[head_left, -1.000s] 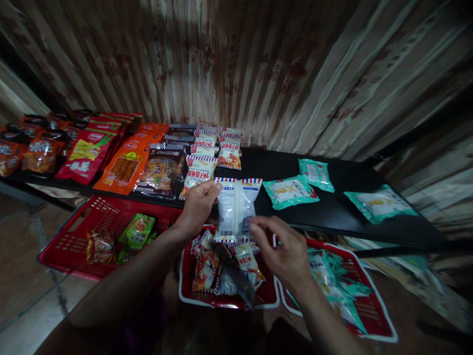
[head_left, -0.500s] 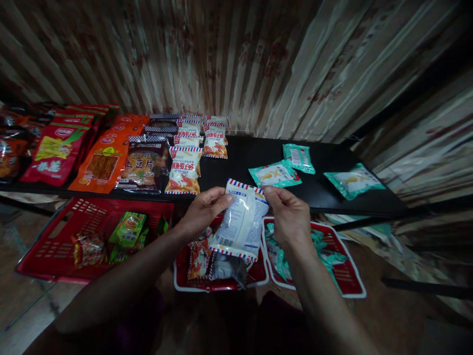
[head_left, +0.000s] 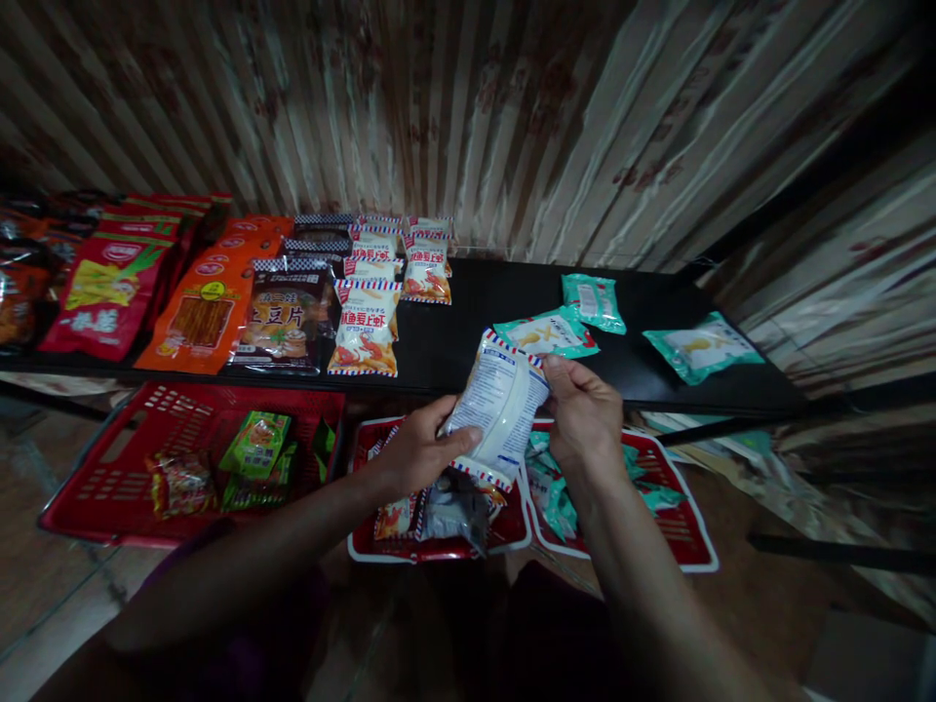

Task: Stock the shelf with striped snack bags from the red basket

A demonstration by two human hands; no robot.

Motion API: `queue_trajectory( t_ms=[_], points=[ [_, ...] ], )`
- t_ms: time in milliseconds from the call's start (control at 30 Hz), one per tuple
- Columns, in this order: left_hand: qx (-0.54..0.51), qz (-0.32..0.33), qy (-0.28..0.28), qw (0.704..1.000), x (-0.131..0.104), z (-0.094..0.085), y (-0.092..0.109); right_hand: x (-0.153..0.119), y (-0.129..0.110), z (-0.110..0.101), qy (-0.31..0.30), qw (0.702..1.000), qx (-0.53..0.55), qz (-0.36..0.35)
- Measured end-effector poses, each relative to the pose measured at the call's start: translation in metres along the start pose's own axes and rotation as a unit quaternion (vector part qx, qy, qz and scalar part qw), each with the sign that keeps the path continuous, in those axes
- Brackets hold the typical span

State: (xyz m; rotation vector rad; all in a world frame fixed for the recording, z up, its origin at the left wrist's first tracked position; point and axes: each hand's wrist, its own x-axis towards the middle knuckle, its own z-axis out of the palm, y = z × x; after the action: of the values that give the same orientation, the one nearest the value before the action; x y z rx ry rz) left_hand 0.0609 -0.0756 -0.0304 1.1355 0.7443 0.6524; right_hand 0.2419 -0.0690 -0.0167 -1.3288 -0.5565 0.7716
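Between my two hands is a white snack bag [head_left: 501, 405] with red-and-blue striped ends, its printed back towards me and tilted to the right. My left hand [head_left: 420, 447] grips its lower left side, thumb on top. My right hand [head_left: 581, 405] pinches its upper right corner. Below the bag, a red basket [head_left: 366, 557] with a white rim holds several snack packs, partly covered by the bag and my left hand. On the black shelf ahead, matching shrimp snack bags [head_left: 366, 330] stand at the left of the bag, several in two rows.
Teal packets [head_left: 548, 334] lie loosely on the right of the black shelf [head_left: 453, 341]. Orange, red and dark snack packs [head_left: 197, 312] line its left. A red basket [head_left: 175, 419] with green packs sits lower left; another basket [head_left: 698, 531] with teal packets is lower right.
The bag has turned clockwise and shifted slightly up and right. My left hand has slid from its top left corner down to its lower left side; my right hand keeps the top right corner.
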Motion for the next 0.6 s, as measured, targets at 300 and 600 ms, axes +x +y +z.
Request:
queue_trajectory(
  t_ms=[300,600],
  points=[
    [-0.096,-0.023,0.067,0.993,0.001,0.006,-0.002,-0.005,-0.003,0.005,-0.059,0.995,0.058,0.048],
    [-0.224,-0.01,0.149,0.963,0.013,0.005,0.015,-0.025,-0.01,0.002,-0.162,0.979,-0.032,0.122]
  ],
)
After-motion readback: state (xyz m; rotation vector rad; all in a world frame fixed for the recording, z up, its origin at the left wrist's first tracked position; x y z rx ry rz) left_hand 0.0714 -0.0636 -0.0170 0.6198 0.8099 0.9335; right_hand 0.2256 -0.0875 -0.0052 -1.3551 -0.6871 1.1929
